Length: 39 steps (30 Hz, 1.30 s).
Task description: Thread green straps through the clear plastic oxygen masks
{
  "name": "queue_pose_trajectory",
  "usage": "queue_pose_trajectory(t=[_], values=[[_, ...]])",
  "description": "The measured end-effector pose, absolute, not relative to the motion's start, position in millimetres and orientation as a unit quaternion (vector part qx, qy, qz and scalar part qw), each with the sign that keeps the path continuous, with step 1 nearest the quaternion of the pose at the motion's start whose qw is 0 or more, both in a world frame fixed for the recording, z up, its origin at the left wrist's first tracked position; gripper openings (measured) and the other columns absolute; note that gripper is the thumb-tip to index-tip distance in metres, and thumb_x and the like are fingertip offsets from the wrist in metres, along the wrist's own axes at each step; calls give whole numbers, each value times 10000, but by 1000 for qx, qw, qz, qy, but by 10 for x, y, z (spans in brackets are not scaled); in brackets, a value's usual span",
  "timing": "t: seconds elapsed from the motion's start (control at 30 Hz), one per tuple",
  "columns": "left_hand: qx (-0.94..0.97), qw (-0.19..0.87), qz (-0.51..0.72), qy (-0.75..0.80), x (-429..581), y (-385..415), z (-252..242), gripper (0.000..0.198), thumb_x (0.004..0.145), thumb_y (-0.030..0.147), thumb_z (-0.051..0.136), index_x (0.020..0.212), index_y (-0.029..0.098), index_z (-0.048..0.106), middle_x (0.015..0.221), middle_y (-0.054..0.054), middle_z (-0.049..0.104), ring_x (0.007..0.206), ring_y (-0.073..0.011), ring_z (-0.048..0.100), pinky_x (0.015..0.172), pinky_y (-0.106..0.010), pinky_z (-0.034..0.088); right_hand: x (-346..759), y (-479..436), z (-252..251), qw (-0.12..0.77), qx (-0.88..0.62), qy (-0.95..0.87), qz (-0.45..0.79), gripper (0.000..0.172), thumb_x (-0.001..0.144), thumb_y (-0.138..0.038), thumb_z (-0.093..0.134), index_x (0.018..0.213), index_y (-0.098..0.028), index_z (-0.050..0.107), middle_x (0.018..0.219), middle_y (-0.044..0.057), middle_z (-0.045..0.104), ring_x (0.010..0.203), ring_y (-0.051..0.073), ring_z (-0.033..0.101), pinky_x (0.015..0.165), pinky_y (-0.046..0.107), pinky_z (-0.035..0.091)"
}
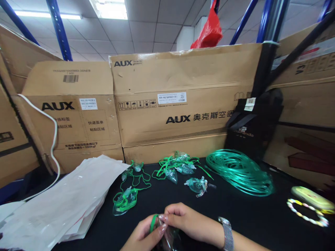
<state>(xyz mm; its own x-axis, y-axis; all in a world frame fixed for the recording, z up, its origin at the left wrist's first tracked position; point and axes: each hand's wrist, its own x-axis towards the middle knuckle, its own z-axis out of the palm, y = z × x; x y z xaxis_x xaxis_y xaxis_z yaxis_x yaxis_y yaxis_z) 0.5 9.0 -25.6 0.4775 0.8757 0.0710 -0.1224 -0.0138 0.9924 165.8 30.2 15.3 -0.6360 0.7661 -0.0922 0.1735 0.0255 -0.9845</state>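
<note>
At the bottom middle, a clear plastic oxygen mask (171,240) is held between both hands, its lower part cut off by the frame. My left hand (145,234) is closed on its edge, and a green elastic strap (153,223) loops over the fingers. Thumb and finger of my right hand (187,220) pinch the mask's top edge, touching the left fingertips. Beyond the hands lies a mask without a visible green strap (196,185). A masks-and-straps pile (171,174) sits behind it, and another strapped mask (125,201) rests to the left.
Coiled green tubing (239,172) lies at the right rear. White plastic bags (60,205) are stacked at left beside a white cable (55,139). Cardboard boxes (178,129) wall off the back, with a black bag (251,129) against them. A bead bracelet (306,214) lies far right.
</note>
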Motion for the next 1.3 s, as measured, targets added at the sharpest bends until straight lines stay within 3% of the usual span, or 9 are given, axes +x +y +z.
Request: queue_pose_trajectory(t=[1.3], values=[[590,617,402,331,4,88,-276,362,679,486,601,800,146,622,677,-7,546,666,-148,482,657,-270,379,1658,311,147,252,-345,-670,608,421,666,-555,564,584,-150,482,547,-64,397,542,76,342,557,217,275]])
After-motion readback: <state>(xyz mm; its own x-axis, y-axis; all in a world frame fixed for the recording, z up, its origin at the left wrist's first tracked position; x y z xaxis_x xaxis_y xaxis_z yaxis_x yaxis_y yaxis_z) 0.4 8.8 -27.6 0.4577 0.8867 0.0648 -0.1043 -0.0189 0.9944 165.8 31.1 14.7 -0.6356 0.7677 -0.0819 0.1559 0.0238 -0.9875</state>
